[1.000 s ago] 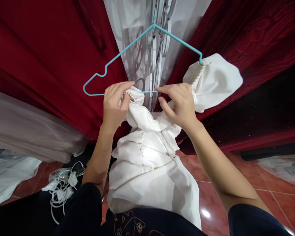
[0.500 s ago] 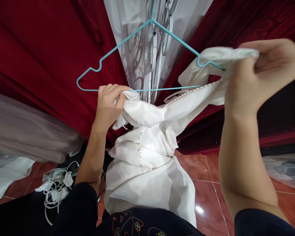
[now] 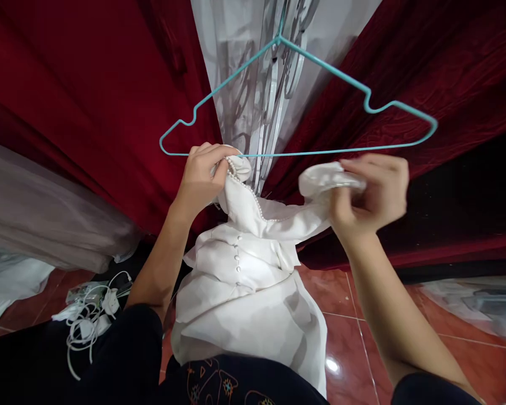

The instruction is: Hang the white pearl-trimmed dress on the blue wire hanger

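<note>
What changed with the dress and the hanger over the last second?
The right hand pulled the white dress sleeve off the teal hanger, whose right end is now bare, and lowered it. The left hand still grips the pearl-trimmed other shoulder at the hanger's bar.

red curtains [image 3: 88, 84] | sheer white drape [image 3: 236, 50] | white cables [image 3: 88, 320] on red tiled floor [image 3: 349, 304]

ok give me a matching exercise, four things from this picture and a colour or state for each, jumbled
Things:
1. hanger
2. dress
3. left hand
4. cables

States:
A. lying tangled on the floor
B. white, with a row of buttons
C. teal wire, bare of cloth
D. gripping the pearl-edged shoulder

Pairs: 1-C, 2-B, 3-D, 4-A
</note>
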The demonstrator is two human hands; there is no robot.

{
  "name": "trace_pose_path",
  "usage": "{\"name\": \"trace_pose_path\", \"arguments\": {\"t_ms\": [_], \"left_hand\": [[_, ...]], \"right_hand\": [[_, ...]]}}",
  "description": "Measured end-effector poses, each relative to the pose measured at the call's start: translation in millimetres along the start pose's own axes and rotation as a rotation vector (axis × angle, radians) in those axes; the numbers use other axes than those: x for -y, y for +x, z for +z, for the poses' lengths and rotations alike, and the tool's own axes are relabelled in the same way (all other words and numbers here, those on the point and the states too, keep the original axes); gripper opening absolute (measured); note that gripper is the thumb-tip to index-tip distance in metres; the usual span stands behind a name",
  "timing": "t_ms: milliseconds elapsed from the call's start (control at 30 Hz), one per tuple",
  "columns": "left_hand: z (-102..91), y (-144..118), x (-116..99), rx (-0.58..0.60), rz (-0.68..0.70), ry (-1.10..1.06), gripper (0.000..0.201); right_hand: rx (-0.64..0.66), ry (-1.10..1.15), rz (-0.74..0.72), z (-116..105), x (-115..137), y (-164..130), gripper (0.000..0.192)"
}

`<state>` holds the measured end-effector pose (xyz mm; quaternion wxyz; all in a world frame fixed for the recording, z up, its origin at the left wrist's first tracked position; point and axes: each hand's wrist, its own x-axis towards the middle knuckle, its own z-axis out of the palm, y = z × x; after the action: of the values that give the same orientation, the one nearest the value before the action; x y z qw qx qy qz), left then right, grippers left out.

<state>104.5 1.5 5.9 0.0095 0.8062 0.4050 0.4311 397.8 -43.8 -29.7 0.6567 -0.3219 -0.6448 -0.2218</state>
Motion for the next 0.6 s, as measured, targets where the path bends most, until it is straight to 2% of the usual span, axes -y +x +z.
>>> {"name": "trace_pose_path", "arguments": {"t_ms": [100,167,233,300,367,467,600], "left_hand": [[3.0,0,-4,-0.016,0.005,-0.021,0.030],[4.9,-3,-6,-0.076,0.009,-0.003,0.030],[8.6,-13,-5,-0.211,0.035,0.017,0.032],[13.8,-29,-1,-0.385,0.070,0.029,0.031],[18.3,-48,7,-0.497,0.051,0.044,0.028],[18.6,-72,29,-0.544,-0.176,-0.026,0.028],[3.6,-71,62,-0.602,-0.716,-0.409,0.032]], "right_hand": [[0.378,0.042,0.022,20,13,13,0.050],[0.537,0.079,0.079,31,12,12,0.059],[0.555,0.076,0.114,40,7,4,0.062],[0.505,0.055,0.127,44,2,-5,0.062],[0.476,0.038,0.133,45,0,-11,0.060],[0.469,0.006,0.150,44,3,-12,0.056],[0.493,-0.026,0.164,44,3,-9,0.054]]}}
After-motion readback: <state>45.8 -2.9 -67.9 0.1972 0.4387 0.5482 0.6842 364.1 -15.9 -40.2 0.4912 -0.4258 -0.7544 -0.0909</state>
